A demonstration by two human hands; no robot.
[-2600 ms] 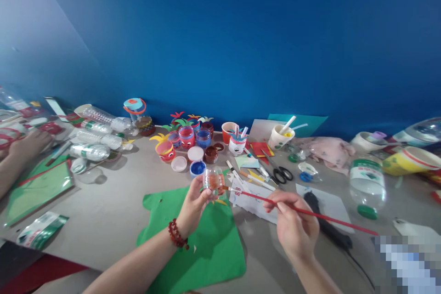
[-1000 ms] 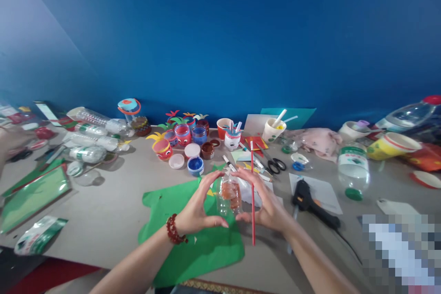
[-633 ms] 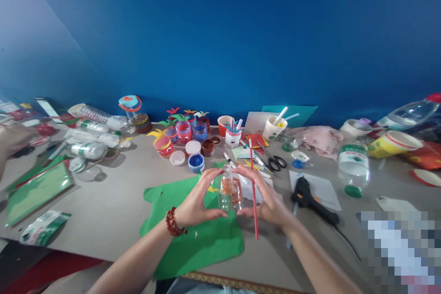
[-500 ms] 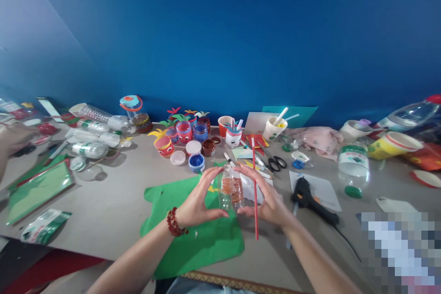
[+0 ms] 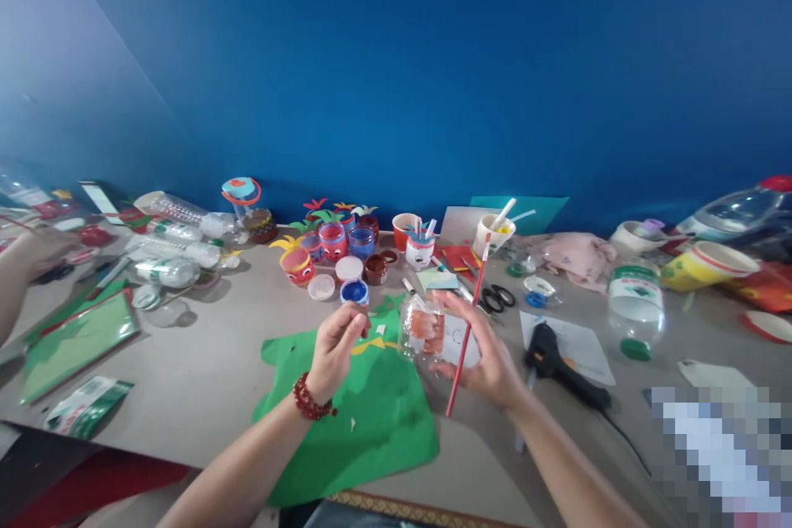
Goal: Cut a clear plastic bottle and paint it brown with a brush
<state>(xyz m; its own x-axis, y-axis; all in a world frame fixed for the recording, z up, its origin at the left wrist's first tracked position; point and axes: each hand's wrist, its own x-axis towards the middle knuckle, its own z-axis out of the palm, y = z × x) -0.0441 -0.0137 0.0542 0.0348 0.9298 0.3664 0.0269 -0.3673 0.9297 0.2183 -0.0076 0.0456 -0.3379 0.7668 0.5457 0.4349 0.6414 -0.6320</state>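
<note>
My right hand [image 5: 486, 359] curves around the right side of a cut piece of clear plastic bottle [image 5: 422, 330], which bears streaks of orange-brown paint. A red-handled paintbrush [image 5: 465, 346] slants across the same hand, bristles up. Left of the bottle piece, my left hand [image 5: 337, 346] has its fingers curled in, with nothing visible in them; a red bead bracelet is on that wrist. Under both lies green felt-like sheet [image 5: 346, 429] with yellow zigzag trim. An open jar of blue paint [image 5: 355, 290] stands just beyond my left hand.
Behind are decorated small cups [image 5: 297, 266], a brown paint jar [image 5: 375, 267] and black scissors [image 5: 498, 297]. To the right lie a black glue gun [image 5: 560, 363] with its cord and a large clear bottle [image 5: 636, 305]. Clear bottles [image 5: 167, 271] and another person's arm [image 5: 25, 272] are at left.
My left hand has come off the bottle piece, moved left and curled its fingers. The bottle piece has turned in my right hand, and the paintbrush now tilts more.
</note>
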